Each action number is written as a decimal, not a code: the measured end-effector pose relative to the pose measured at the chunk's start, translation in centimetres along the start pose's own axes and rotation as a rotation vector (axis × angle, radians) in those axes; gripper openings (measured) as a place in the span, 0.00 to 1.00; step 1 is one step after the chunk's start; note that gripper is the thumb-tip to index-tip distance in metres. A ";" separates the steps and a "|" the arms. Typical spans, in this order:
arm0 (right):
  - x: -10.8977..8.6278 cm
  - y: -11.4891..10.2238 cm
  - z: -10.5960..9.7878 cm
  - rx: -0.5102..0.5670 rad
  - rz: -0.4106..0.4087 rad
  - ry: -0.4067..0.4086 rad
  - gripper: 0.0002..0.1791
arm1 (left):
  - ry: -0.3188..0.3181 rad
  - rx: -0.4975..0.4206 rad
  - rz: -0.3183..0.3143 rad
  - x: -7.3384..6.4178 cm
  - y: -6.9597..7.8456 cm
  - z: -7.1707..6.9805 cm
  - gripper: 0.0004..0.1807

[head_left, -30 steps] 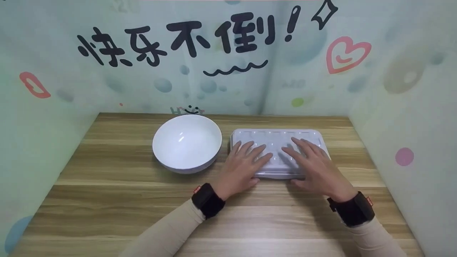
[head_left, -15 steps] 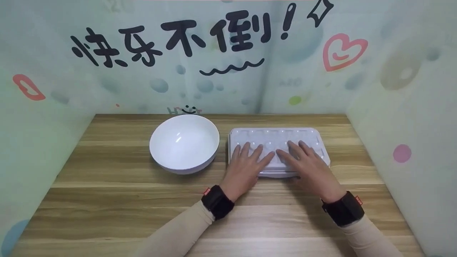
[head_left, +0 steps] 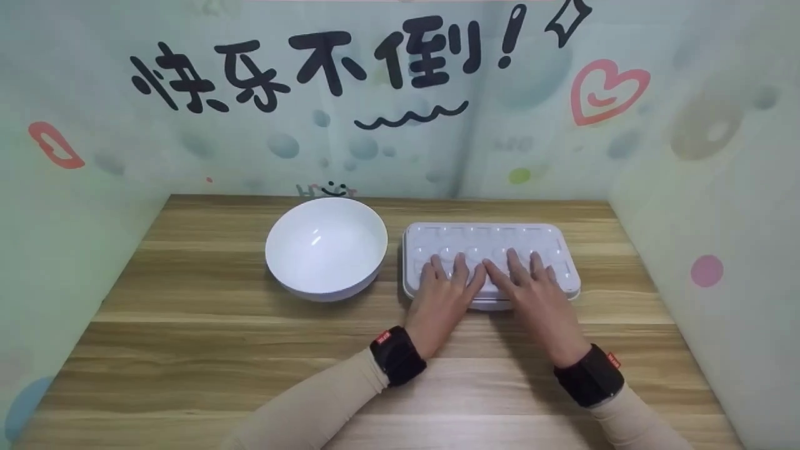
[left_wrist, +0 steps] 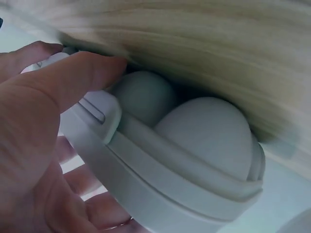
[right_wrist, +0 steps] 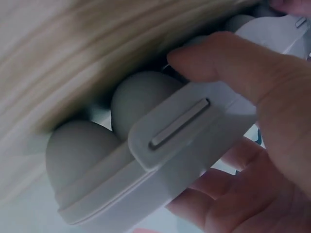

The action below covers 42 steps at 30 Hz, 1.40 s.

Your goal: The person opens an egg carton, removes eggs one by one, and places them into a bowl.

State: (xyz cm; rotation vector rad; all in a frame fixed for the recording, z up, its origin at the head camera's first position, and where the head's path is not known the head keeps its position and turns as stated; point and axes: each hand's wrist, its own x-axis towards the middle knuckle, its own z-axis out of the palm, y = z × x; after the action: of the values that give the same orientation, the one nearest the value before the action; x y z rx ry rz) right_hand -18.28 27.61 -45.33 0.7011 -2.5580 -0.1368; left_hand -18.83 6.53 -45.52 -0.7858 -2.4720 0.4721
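Note:
A whitish plastic egg box [head_left: 481, 236] lies on the table, its lid covered in rows of small bumps. Rounded cups [left_wrist: 206, 131] bulge from its underside. Both hands lie over its front part. My left hand [head_left: 440, 303] grips the near side, fingers spread on the lid and thumb at a slotted clip [left_wrist: 99, 114]. My right hand [head_left: 544, 306] grips further right along that side, its thumb [right_wrist: 209, 56] at another clip [right_wrist: 175, 128] and its fingers on the lid. The two index fingertips nearly meet mid-lid. Left of the box stands a white bowl [head_left: 328, 247].
The wood-grain table [head_left: 206, 350] is walled at the back and sides by a printed cloth [head_left: 400, 150] with dark lettering. The bowl stands close to the box's left end. Both wrists wear black bands [head_left: 398, 356].
The left hand has shifted right along the box and the right hand left, so they now sit closer together. The box and bowl stay put.

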 end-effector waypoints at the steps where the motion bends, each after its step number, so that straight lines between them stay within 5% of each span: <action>1: -0.1 -0.1 0.0 -0.001 0.009 0.000 0.36 | -0.002 0.005 0.002 0.1 0.1 0.0 0.25; 8: -0.2 -0.8 0.1 -0.035 0.055 -0.020 0.37 | -0.004 0.001 0.006 0.6 0.3 -0.3 0.24; 32: -0.4 -0.1 0.6 -0.126 -0.045 0.001 0.39 | -0.040 0.031 -0.003 0.8 0.7 -0.4 0.25; 42: -0.5 -0.1 0.4 -0.134 -0.042 -0.037 0.38 | -0.002 0.048 0.002 0.9 0.9 -0.4 0.24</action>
State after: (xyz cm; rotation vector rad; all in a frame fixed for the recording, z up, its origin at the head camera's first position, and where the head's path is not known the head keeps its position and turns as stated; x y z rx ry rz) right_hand -18.05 27.72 -45.93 0.7077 -2.5424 -0.3345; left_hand -18.86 7.85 -45.28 -0.7691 -2.4530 0.5315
